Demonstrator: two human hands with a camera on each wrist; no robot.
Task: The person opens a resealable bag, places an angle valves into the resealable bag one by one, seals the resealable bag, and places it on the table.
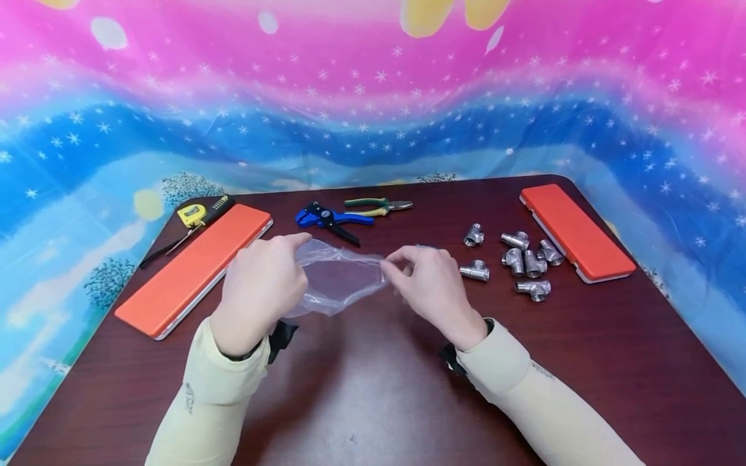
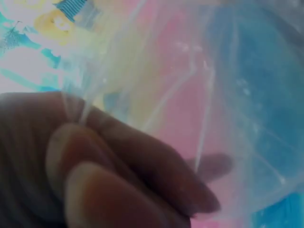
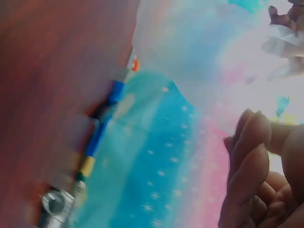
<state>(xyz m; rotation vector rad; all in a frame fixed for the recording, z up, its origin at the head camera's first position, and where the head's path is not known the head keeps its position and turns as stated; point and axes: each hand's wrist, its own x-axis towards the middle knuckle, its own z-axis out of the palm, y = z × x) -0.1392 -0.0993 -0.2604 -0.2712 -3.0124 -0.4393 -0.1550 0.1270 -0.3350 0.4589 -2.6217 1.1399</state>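
Observation:
A clear plastic bag [image 1: 344, 291] hangs between the two hands over the middle of the table, its mouth spread wide. My left hand [image 1: 259, 285] grips the bag's left side, with curled fingers bunching the film. At the opposite edge of the mouth, my right hand [image 1: 428, 285] pinches the rim between thumb and fingertips. Up close in the left wrist view, the creased, see-through film [image 2: 199, 71] stretches past the left fingers [image 2: 142, 147]. The right wrist view shows curled right fingers [image 3: 251, 161] beside the film. One fitting behind the right hand is mostly hidden.
Several silvery metal tee fittings [image 1: 533, 291] lie right of the hands. Red-orange cases flank the table, left [image 1: 192, 272] and right [image 1: 577, 230]. Blue wire strippers [image 1: 335, 217], green-and-yellow pliers [image 1: 379, 206] and a yellow tape measure [image 1: 192, 213] lie toward the back, before a patterned cloth [image 1: 373, 116].

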